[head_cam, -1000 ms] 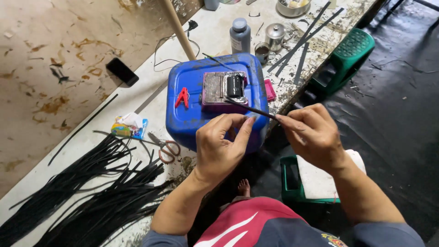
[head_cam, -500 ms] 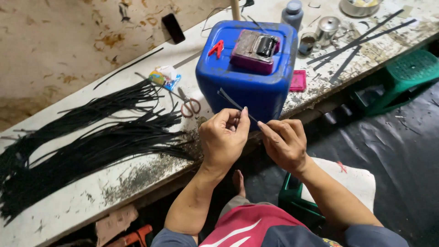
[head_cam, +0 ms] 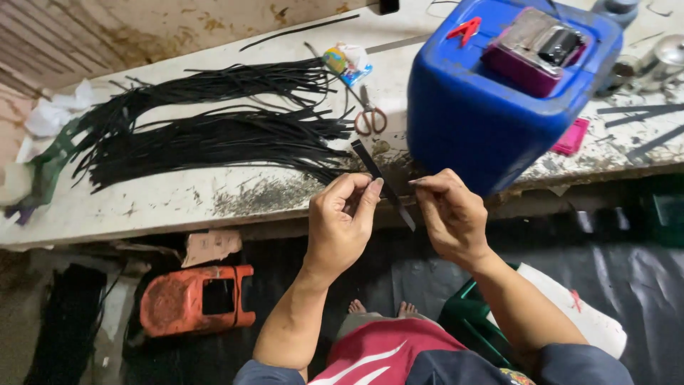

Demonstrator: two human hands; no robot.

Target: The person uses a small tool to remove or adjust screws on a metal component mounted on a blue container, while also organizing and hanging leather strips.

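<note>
My left hand [head_cam: 342,221] and my right hand [head_cam: 447,214] are raised in front of the bench edge, both pinching one thin black strip [head_cam: 370,165] that slants between them. The left fingertips hold it near its upper part, the right fingertips near its lower end. Behind them, on the stained white bench [head_cam: 178,203], lie long bundles of black strips [head_cam: 214,135]. A blue plastic jerrycan [head_cam: 491,107] lies on its side just beyond my right hand.
On the jerrycan sit a small purple-and-grey device [head_cam: 538,53] and red clippers [head_cam: 467,30]. Scissors [head_cam: 369,117] and a small colourful packet [head_cam: 345,60] lie on the bench. An orange plastic stool [head_cam: 196,299] lies on the dark floor below; a green stool [head_cam: 470,321] stands by my legs.
The view has swung right and closer, so the jerrycan now sits at upper right. My hands stay together on the strip, which now stands more upright between the fingertips.
</note>
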